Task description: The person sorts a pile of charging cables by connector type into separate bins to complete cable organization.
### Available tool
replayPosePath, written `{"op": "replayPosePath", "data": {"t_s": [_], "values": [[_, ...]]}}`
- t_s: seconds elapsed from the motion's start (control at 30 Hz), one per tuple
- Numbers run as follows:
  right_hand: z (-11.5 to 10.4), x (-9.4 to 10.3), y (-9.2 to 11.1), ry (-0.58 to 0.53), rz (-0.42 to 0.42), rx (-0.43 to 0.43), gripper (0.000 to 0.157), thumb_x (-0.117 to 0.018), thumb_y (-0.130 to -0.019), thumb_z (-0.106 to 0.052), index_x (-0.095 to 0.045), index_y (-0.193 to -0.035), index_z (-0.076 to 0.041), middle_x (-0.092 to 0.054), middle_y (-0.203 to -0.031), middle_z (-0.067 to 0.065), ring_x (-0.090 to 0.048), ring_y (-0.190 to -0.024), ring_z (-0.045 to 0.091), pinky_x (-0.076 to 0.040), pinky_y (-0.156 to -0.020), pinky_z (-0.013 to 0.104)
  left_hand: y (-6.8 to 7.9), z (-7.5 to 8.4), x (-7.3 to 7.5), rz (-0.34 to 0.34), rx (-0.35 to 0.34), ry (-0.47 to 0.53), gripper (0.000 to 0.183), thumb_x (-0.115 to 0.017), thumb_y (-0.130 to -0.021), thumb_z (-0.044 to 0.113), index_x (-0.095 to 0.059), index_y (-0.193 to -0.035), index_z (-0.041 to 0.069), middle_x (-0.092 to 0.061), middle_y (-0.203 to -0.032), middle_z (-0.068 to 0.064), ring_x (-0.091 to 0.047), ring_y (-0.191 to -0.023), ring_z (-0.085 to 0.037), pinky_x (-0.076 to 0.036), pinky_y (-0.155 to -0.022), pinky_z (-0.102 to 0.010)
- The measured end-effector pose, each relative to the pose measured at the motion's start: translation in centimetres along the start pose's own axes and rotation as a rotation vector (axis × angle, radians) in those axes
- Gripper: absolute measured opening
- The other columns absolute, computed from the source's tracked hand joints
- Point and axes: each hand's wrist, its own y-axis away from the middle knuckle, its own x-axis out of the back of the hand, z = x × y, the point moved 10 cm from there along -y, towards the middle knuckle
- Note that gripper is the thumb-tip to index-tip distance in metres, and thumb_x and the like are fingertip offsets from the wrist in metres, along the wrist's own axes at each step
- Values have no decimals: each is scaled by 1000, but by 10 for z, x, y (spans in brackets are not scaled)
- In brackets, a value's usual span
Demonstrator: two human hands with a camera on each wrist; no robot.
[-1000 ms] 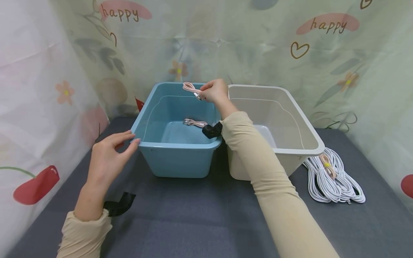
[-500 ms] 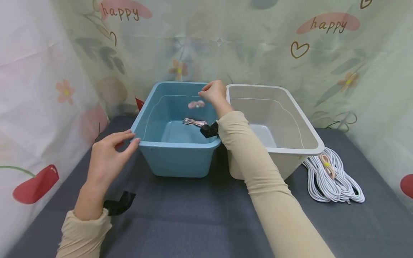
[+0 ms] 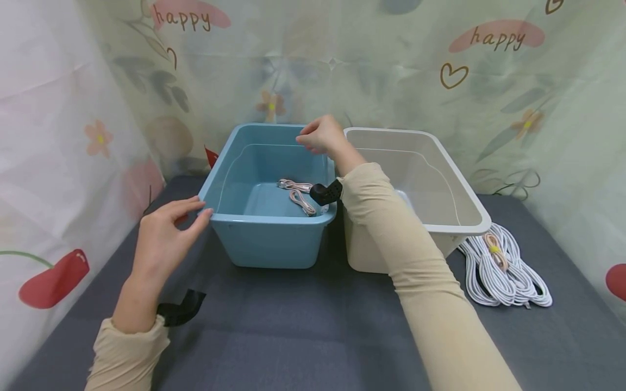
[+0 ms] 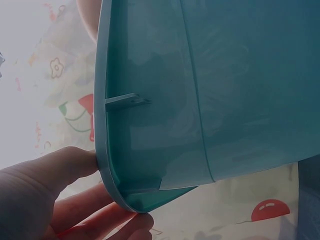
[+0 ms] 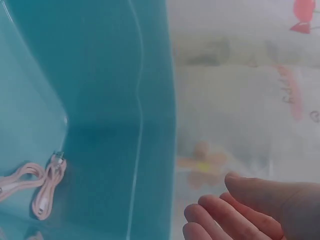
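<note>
My left hand holds the near left corner of a blue plastic bin, thumb and fingers at its rim. The left wrist view shows the thumb against the rim, with fingertips around the corner. Over the bin's right side, near its back, my right hand is empty, its fingers loosely bent. Below it, on the bin floor, lie pink coiled charging cables, partly behind the black wrist camera. In the right wrist view, two bundled cables lie side by side, with part of another at the bottom edge.
A light grey bin stands right beside the blue one. Outside its right side lies a large coil of white cable, with a small beige bundle on top. Everything stands on a dark cloth, with printed curtains behind.
My right hand has let go of a pink charging cable, which fell into the blue bin and now lies beside the one there. The left hand has stayed at the corner.
</note>
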Motion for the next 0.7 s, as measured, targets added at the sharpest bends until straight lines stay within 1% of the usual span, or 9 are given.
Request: {"op": "replayPosePath", "data": {"t_s": [0.27, 0.5, 0.7], "values": [[-11, 14, 18, 28, -51, 60, 33, -62, -89, -19, -62, -119, -5, -60, -122, 10, -63, -109, 21, -53, -92, 31, 0, 1, 0, 0, 8, -3, 35, -64, -88, 23, -66, -115, 0, -61, -123, -20, -61, -108, -37, -51, -89, -51], [-12, 24, 36, 42, -82, 107, 33, -62, -89, -19, -62, -119, -5, -64, -112, 11, -62, -94, 17, -53, -92, 34, 0, 1, 0, -6, 12, -15, 36, -63, -89, 25, -65, -115, 1, -61, -124, -19, -61, -108, -36, -51, -89, -51], [-11, 36, 55, 60, -97, 153, 36, -64, -88, -20, -61, -120, -6, -65, -116, 12, -64, -94, 15, -54, -87, 31, 0, 2, 0, 0, 6, -14, 36, -62, -89, 24, -65, -115, 0, -62, -123, -20, -61, -108, -37, -51, -89, -51]]}}
